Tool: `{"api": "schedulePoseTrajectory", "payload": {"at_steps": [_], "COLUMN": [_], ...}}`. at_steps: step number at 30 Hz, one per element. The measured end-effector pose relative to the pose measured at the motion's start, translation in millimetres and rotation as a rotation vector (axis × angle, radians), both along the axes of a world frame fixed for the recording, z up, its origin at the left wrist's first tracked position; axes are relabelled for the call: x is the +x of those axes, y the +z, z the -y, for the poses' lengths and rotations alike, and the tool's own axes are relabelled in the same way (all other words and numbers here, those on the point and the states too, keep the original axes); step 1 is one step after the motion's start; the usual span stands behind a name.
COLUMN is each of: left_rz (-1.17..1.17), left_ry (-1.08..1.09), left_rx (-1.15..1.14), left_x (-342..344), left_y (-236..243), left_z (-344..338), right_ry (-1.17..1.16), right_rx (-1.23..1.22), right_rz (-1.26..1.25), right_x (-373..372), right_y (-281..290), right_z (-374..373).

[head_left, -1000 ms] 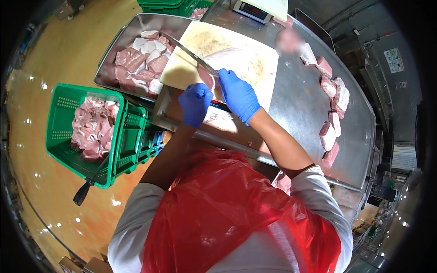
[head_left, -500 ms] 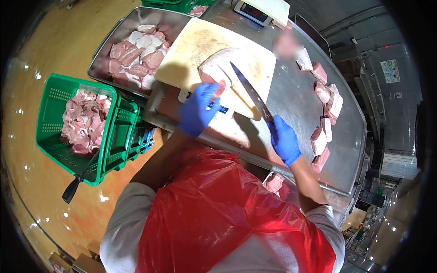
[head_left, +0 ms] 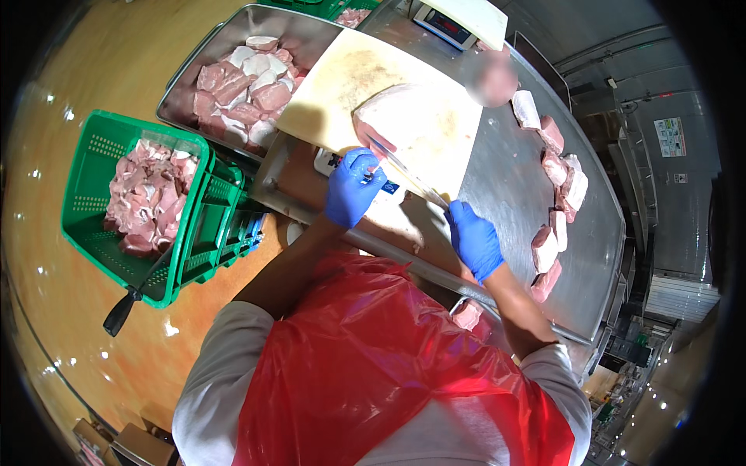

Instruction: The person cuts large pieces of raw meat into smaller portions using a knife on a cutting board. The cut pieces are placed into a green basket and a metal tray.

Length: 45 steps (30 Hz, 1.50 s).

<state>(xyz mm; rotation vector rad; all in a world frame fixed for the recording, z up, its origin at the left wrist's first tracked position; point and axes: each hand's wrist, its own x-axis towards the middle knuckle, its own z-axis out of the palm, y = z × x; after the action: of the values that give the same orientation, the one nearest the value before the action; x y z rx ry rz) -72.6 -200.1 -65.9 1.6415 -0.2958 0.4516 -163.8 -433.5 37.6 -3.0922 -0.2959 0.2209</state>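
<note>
A pale slab of meat (head_left: pixel 400 113) with a pink cut side lies on the white cutting board (head_left: pixel 326 85). My right hand (head_left: pixel 475 242), in a blue glove, is closed round the handle of a long knife (head_left: pixel 416 181). The blade points up and left, its tip by the near end of the slab. Just below that end is my left hand (head_left: pixel 353 190), also blue-gloved. Its fingers are curled together, and whatever they may pinch is too small to make out. The right hand mostly hides the knife's handle.
A steel tub (head_left: pixel 175 97) of meat chunks adjoins the board. At left stands a green crate (head_left: pixel 81 194) of trimmings, with a black-handled tool (head_left: pixel 123 311) at its rim. Several meat pieces (head_left: pixel 573 186) line the steel table (head_left: pixel 505 171); a scale (head_left: pixel 444 28) stands behind.
The knife has swung down and left, its tip moving from beside the slab to its near end. My left hand has drawn slightly back from the meat, fingers curling in.
</note>
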Motion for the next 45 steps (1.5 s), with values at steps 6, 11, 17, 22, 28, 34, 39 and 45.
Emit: {"api": "schedulePoseTrajectory", "payload": {"at_steps": [6, 11, 17, 22, 28, 34, 39, 45], "left_rz": [-0.051, 0.09, 0.403, 0.107, -0.156, 0.128, 0.074, -0.15], "left_ry": [-0.06, -0.016, 0.294, 1.065, 0.676, 0.122, -0.085, -0.155], "left_rx": [0.054, 0.198, 0.31, 0.349, 0.986, 0.605, 0.743, 1.244], "left_x": [7, 15, 45, 33, 39, 135, 142, 115], "left_y": [-7, 6, 7, 30, 70, 136, 115, 92], "left_z": [-8, -21, -84, -242, -317, -150, -27, 72], "right_ry": [0.136, 0.034, 0.041, -0.043, -0.637, -0.409, -0.401, -0.563], "right_rx": [0.084, 0.138, -0.045, 0.165, 0.803, 0.829, 0.93, 0.906], "right_rz": [0.016, -0.007, -0.124, 0.031, 0.228, 0.419, 0.46, 0.387], "right_x": [87, 104, 31, -37, -47, 0, 2, -6], "right_y": [12, 6, 25, 45, 1, 20, 30, 18], "right_z": [-78, -107, -2, 60, 21, -11, -9, -8]}}
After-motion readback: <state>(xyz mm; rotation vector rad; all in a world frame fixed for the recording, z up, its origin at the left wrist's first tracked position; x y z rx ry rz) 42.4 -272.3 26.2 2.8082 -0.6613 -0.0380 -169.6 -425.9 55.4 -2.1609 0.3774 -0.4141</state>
